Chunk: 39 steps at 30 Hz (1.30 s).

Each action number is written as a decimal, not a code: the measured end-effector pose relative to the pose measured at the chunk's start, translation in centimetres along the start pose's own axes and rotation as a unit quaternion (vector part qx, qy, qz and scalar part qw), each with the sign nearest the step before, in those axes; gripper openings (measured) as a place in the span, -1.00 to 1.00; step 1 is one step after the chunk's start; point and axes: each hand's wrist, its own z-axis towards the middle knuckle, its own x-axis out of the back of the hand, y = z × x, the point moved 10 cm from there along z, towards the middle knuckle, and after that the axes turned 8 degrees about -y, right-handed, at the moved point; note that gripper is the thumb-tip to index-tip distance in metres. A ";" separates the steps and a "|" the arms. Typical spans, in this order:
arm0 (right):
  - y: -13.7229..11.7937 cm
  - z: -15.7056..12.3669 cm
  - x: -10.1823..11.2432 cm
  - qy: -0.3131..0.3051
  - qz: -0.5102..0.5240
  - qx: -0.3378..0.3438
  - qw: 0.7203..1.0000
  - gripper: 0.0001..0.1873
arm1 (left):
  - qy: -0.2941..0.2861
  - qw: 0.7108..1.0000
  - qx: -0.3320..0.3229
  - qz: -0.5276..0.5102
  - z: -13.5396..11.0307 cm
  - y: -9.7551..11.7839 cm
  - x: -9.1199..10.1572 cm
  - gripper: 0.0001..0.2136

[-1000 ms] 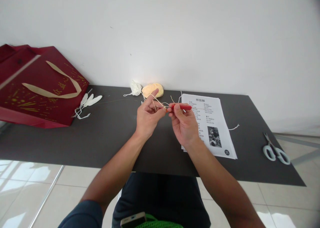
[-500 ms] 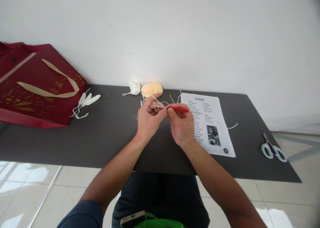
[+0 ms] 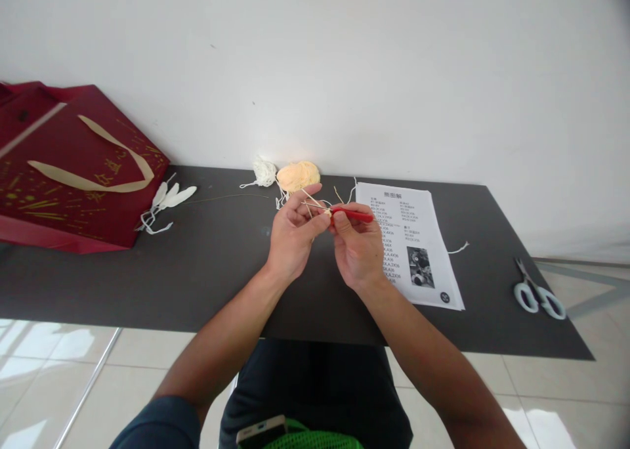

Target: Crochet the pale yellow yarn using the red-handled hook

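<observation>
A: Grip of your R hand [image 3: 359,245]?
B: Closed round red-handled tool [image 3: 358,216], above bench [image 3: 207,272].
A: L?
B: Your L hand [image 3: 291,239] pinches yarn [image 3: 310,196] nr tool's shaft.
A: Peach ball [image 3: 298,174]?
B: On bench, nr wall [image 3: 344,75], beside white ball [image 3: 264,172].

Your left hand's [image 3: 294,235] index finger now leans toward two o'clock rather than one, lower than a second ago. The red-handled hook [image 3: 358,214], nearly level then, now slants, its handle end dipping between three and four o'clock. Your right hand's [image 3: 360,245] thumb now sits nearer your left thumb.
</observation>
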 end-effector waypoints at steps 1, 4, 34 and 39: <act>0.0 0.0 -0.1 -0.005 0.006 -0.004 1.000 -0.75 | -0.001 1.000 -0.005 0.009 0.0 0.1 0.1 -0.51; -0.3 0.0 -0.4 -0.022 0.008 0.010 1.000 -0.79 | -0.002 0.996 -0.054 0.069 -0.1 1.2 0.1 -0.55; -0.1 -0.2 -0.3 -0.010 -0.027 0.033 0.999 -0.83 | 0.069 0.992 -0.082 0.063 -0.6 1.2 0.5 -0.62; -0.2 -0.2 -0.3 -0.009 -0.025 0.031 0.999 -0.84 | 0.083 0.990 -0.086 0.071 -0.7 1.3 0.7 -0.58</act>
